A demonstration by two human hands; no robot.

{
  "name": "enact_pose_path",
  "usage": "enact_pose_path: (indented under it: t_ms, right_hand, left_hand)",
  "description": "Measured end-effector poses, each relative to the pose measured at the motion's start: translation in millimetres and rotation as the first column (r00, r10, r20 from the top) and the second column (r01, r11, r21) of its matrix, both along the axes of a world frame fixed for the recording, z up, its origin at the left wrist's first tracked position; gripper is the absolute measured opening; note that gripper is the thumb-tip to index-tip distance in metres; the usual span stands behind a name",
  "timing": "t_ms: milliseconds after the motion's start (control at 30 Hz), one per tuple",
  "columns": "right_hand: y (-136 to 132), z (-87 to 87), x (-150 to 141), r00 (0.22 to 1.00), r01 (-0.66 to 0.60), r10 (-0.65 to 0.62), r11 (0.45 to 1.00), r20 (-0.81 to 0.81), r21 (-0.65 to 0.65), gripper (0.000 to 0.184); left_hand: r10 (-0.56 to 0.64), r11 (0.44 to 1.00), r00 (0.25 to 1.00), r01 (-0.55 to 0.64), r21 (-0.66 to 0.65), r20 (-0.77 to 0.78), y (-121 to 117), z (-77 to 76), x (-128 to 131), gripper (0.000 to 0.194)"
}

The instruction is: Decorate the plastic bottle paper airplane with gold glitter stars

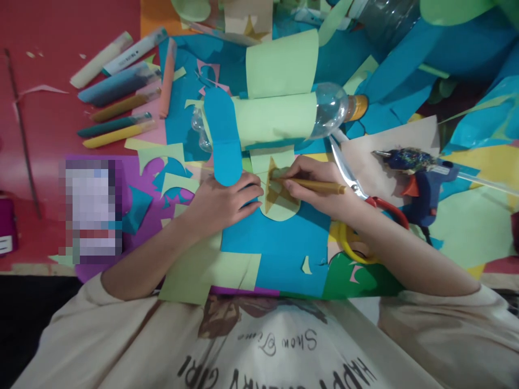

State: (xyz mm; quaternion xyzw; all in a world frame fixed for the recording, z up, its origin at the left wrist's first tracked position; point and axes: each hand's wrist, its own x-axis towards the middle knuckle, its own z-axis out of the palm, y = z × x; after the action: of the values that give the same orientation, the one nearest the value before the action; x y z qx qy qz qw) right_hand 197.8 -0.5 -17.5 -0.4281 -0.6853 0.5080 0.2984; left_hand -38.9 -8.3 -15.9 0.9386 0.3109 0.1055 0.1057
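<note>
My right hand (pixel 320 172) grips a mustard-brown marker (pixel 330 187), its tip on a star (pixel 272 200) of similar colour. That star lies on the rounded near end of a pale green paper wing (pixel 286 214). With fingers stretched out, my left hand (pixel 227 200) rests flat beside the wing, fingertips at its left edge. A clear plastic bottle (pixel 330 108) wrapped in pale green paper lies sideways just beyond both hands, its orange cap to the right. Across its left end runs a rounded blue paper strip (pixel 224 129), whose near end reaches my left hand.
Several markers (pixel 117 86) lie at the upper left, above a blurred phone (pixel 93 208). Scissors (pixel 357 189) with red and yellow handles sit under my right forearm. A blue glue gun (pixel 425 194) lies at the right. Paper scraps (pixel 160 167) cover the table.
</note>
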Motion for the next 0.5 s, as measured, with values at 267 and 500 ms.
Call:
enact_pose_path:
  t_ms: [267, 500]
  right_hand:
    - [1.1, 3.9, -0.9, 0.999, -0.030, 0.029, 1.000, 0.025, 0.009, 0.017]
    - [1.1, 5.1, -0.7, 0.997, -0.077, 0.078, 0.997, 0.025, -0.008, 0.022]
  left_hand:
    - [-0.029, 0.996, 0.999, 0.032, 0.087, -0.027, 0.4, -0.1, 1.0, 0.026]
    - [-0.031, 0.999, 0.999, 0.032, 0.033, -0.034, 1.2, -0.6, -0.4, 0.025]
